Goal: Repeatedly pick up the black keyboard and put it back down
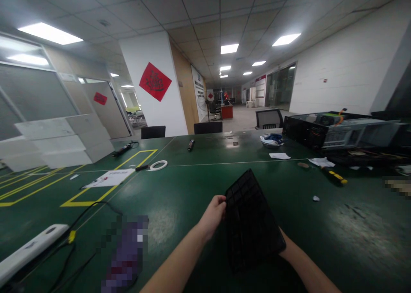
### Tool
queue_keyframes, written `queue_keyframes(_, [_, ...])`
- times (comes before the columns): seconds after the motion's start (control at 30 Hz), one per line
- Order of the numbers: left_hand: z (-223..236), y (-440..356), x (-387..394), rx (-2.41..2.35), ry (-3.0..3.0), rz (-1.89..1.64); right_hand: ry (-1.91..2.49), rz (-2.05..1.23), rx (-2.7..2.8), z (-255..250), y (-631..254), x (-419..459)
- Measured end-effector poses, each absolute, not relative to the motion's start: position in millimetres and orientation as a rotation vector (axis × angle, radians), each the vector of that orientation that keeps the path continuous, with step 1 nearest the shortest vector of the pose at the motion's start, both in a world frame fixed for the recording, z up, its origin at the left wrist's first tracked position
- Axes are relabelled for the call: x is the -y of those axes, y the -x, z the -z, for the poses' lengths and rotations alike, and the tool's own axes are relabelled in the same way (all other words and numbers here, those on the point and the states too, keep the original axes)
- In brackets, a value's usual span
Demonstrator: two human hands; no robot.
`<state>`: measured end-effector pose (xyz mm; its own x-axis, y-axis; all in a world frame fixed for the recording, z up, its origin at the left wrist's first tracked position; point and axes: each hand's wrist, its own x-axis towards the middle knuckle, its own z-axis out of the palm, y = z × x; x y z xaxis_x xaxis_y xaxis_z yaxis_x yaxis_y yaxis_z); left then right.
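A black rectangular panel (248,224), marked with a grid of shallow squares, is held tilted above the green table. My left hand (215,213) pinches its left edge, thumb and fingers closed. From the right, my right hand (283,241) reaches behind the lower right edge and holds the panel there; its fingers are hidden by the panel. The panel's dark underside cannot be made out.
On the green table (186,186) at the right lie an open computer case (305,132), a yellow-black screwdriver (334,176) and a bowl (272,142). Leftward are a tape roll (158,165), a white power strip (35,250) with cables, and white boxes (64,141).
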<state>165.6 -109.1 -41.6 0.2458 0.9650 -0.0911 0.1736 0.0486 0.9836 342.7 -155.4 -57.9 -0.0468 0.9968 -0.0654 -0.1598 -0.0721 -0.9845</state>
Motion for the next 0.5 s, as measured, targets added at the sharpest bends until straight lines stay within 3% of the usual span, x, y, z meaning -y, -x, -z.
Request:
queue_keyframes(0.13, [41.2,-157.3,100.8,-1.131,-0.951,-0.956,1.122,-1.494,1.03,62.0,-344.7,155.6])
queue_keyframes(0.5, [38.7,-155.3,108.2,-0.965,-1.177,-0.706,0.89,-1.593,0.985,50.6,-338.3,155.2])
